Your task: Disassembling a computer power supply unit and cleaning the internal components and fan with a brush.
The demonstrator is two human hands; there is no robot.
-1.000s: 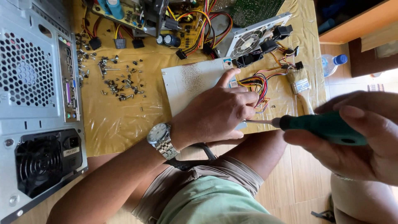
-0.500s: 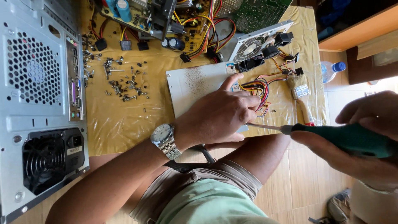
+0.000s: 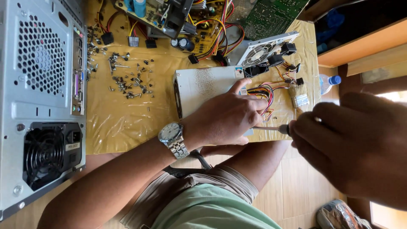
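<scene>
Power supply box (image 3: 207, 87), a pale metal case with speckled grime on its top, lies at the centre of the frame on a yellow plastic sheet (image 3: 123, 118), a bundle of coloured wires (image 3: 263, 94) spilling from its right end. Left hand (image 3: 227, 116), with a silver wristwatch (image 3: 171, 135) on the wrist, presses down flat on the box's right part, fingers spread over the case near the wires; it grips nothing, only steadies the box. Right hand (image 3: 356, 148), large and close to the camera at the right of the frame, is clenched around a screwdriver (image 3: 273, 127) whose thin shaft points left and meets the box's near edge under the left hand.

Loose screws (image 3: 127, 80) lie scattered in the upper left of the sheet. A grey computer case (image 3: 40, 106) with a fan grille fills the left edge. Circuit boards (image 3: 178, 17) with red and yellow cables lie along the top, and a small brush (image 3: 299, 95) lies right of the wires.
</scene>
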